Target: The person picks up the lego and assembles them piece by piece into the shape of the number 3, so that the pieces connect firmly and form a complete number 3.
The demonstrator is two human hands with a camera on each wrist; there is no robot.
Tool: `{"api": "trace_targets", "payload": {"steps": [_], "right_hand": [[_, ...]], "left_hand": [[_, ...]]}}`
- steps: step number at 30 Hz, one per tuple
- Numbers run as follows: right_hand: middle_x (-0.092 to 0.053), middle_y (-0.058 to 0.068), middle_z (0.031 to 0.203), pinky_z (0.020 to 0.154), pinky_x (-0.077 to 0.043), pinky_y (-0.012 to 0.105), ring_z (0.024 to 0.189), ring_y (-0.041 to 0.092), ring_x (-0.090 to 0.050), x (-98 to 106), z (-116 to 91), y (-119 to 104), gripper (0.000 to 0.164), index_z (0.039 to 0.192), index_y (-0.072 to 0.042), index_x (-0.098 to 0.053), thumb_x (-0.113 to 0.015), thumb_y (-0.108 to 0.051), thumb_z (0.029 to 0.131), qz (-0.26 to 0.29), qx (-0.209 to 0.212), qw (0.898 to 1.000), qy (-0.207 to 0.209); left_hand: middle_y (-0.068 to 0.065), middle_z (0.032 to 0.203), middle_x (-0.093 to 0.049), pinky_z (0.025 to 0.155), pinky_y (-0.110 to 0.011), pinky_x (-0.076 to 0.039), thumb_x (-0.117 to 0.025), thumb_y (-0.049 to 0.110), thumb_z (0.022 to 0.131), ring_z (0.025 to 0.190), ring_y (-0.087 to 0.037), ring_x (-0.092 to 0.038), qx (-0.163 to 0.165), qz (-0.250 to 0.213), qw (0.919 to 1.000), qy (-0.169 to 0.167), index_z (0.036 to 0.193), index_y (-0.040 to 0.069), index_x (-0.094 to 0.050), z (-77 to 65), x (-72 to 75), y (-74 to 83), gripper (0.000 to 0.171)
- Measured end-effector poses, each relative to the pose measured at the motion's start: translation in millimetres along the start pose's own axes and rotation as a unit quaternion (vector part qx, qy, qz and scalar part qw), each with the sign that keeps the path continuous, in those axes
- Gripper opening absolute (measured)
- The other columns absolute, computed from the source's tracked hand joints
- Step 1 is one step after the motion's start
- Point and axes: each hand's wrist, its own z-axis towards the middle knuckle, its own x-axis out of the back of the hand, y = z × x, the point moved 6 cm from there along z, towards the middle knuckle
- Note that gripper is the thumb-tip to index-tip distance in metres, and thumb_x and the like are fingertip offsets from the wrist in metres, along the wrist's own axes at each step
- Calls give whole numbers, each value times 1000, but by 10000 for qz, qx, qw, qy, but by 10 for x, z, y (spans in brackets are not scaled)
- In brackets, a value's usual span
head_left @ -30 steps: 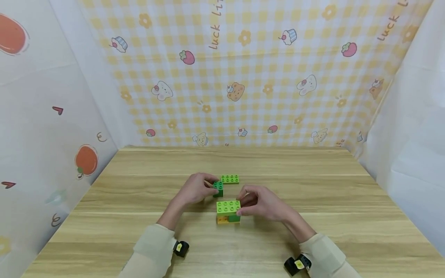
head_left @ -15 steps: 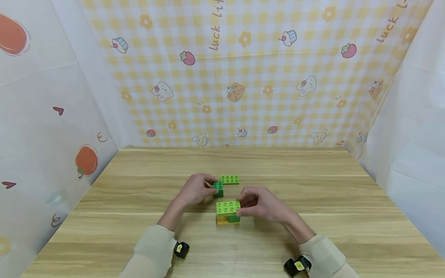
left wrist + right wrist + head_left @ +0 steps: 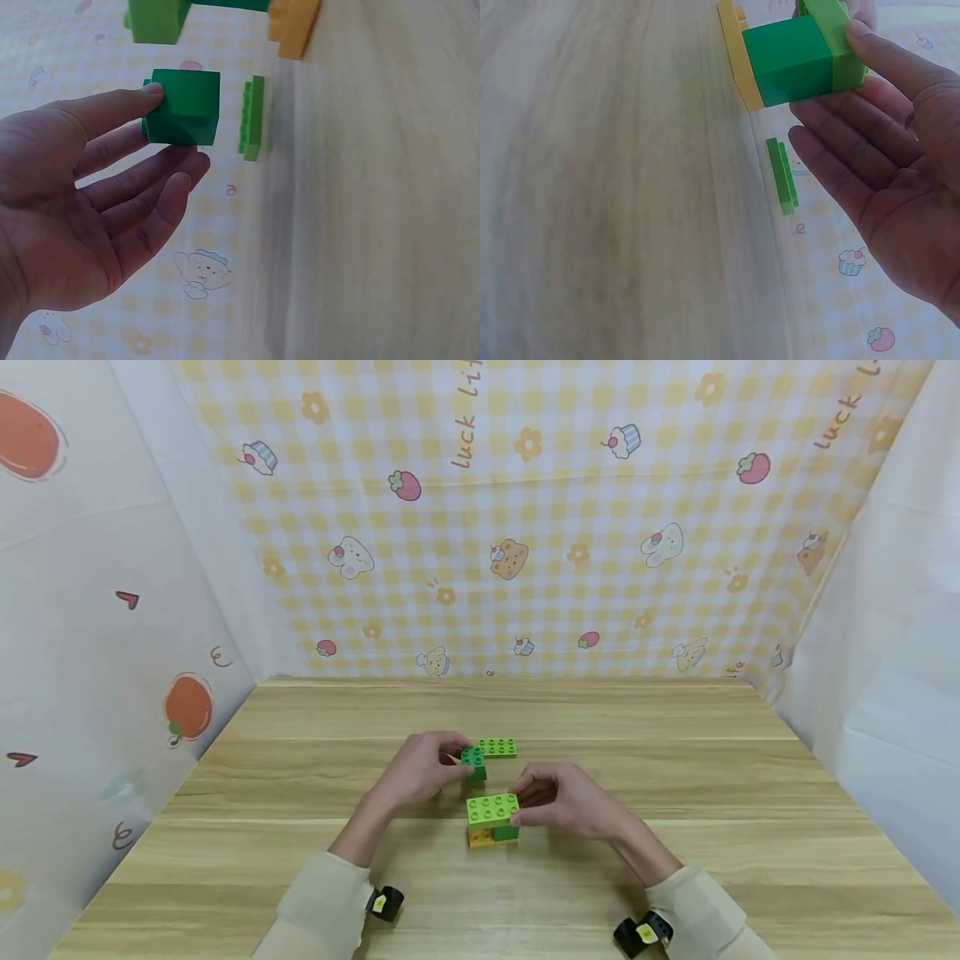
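Observation:
My left hand (image 3: 426, 768) pinches a dark green toy building brick (image 3: 475, 765) between thumb and fingers, its studs facing up. In the left wrist view the same brick (image 3: 186, 109) shows its smooth sides. Just nearer to me stands a small stack: an orange plate (image 3: 739, 56) at the bottom, a green brick (image 3: 789, 61) on its right end, and a lime plate (image 3: 492, 808) on top. The thumb and fingers of my right hand (image 3: 566, 797) hold the stack at the right end of that lime plate. Part of the stack lies outside the left wrist view.
Behind the held brick a loose lime plate (image 3: 498, 747) lies flat on the wooden table (image 3: 675, 752). Patterned cloth (image 3: 480, 527) hangs along the table's far edge, with white cloth at both sides. Each wrist wears a small black camera (image 3: 387, 903).
My left hand has shifted slightly away from me and to the right, carrying the dark green brick, which is a little turned. My right hand and the stack stay almost where they were.

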Motion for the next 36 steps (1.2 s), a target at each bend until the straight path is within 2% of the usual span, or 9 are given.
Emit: {"api": "trace_targets", "payload": {"steps": [4, 12, 23, 36], "right_hand": [[-78, 9, 111, 88, -61, 26, 102, 17, -75, 3, 2, 12, 25, 112, -8, -73, -84, -15, 91, 66, -27, 10000, 3], [-78, 11, 110, 88, -62, 27, 100, 15, -75, 4, 5, 8, 23, 110, -6, -73, -84, -13, 91, 139, 67, 9999, -43], [-78, 11, 109, 87, -62, 27, 100, 17, -76, -2, 3, 13, 24, 109, -5, -72, -85, -12, 90, 221, -51, 9997, -33], [-79, 10, 109, 88, -62, 27, 100, 16, -76, -4, 2, 4, 25, 109, -6, -72, -85, -13, 90, 188, -57, 9998, -28]], "left_hand": [[-1, 108, -78, 87, -38, -58, -81, 20, 94, 97, -14, -70, -132, -91, 9999, -34, 124, 12, -76, -64, 48, 104, 32], [0, 105, -77, 80, -31, -57, -81, 21, 94, 93, -12, -69, -536, -55, 9977, -400, 123, 11, -76, -145, 68, 273, 31], [1, 99, -76, 76, -28, -57, -81, 22, 95, 88, -9, -69, -895, -108, 9943, -573, 122, 10, -76, -239, 102, 445, 30], [3, 92, -73, 72, -26, -55, -82, 22, 93, 83, -9, -66, -992, -94, 9922, -751, 118, 10, -77, -277, 68, 497, 28]]}}
